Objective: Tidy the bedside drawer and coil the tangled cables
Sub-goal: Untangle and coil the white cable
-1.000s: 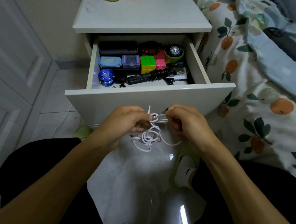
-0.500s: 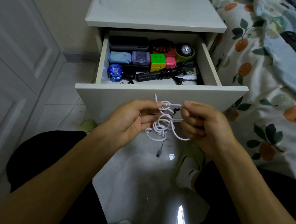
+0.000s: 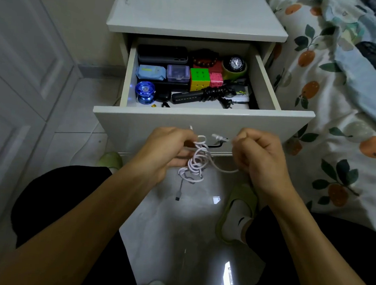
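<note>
A tangled white cable [image 3: 198, 163] hangs in loops between my hands, in front of the open bedside drawer [image 3: 202, 121]. My left hand [image 3: 166, 149] grips the knotted bundle from the left. My right hand [image 3: 257, 156] pinches one strand and pulls it out to the right. One plug end [image 3: 178, 197] dangles below the bundle. Inside the drawer lie a black power strip with a coiled black cord [image 3: 210, 94], a colour cube [image 3: 199, 79], a blue yo-yo [image 3: 144, 92], small boxes and a watch [image 3: 234, 64].
The white nightstand top [image 3: 198, 16] holds a yellow jar at its back edge. A bed with a fruit-print sheet [image 3: 340, 108] stands to the right, a white door [image 3: 20, 75] to the left. My green slippers [image 3: 237, 214] rest on glossy floor tiles.
My hands have drawn apart, the right one pulling a strand out sideways. The bundle hangs longer and looser, and a plug end now dangles below it. The view has shifted closer to the drawer.
</note>
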{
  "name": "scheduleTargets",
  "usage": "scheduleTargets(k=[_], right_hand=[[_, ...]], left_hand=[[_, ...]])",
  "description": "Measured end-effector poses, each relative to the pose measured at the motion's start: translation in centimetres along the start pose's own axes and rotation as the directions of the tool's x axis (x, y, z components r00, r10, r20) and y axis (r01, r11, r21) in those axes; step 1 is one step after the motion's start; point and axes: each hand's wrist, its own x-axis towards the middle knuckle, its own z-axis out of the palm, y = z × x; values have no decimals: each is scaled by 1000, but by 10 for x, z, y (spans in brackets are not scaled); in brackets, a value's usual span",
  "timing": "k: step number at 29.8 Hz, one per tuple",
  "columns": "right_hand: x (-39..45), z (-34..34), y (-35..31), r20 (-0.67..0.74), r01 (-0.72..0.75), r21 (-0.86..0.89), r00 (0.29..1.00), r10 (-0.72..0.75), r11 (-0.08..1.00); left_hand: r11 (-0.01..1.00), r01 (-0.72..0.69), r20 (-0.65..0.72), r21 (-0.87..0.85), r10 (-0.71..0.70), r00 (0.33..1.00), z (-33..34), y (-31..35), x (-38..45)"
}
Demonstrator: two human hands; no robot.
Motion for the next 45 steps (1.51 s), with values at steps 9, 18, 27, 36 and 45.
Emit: scheduleTargets(k=[9,18,27,36,45], right_hand=[[4,-1,17,-109,-193,-545,981,159,816],[-4,7,1,145,5,-451,987,68,893],[-6,8,-3,70,38,-451,998,-8,892],[-5,4,-13,101,-74,-241,990,101,968],[-5,2,-17,134,-73,-254,985,110,964]], left_hand=[[981,-172,16,93,172,985,-5,15,-16],[968,-191,-46,164,200,979,-2,13,-17],[948,-256,90,187,243,966,-6,15,-21],[942,-285,103,175,270,957,-5,9,-22],[720,-553,75,419,580,811,-7,15,-27]])
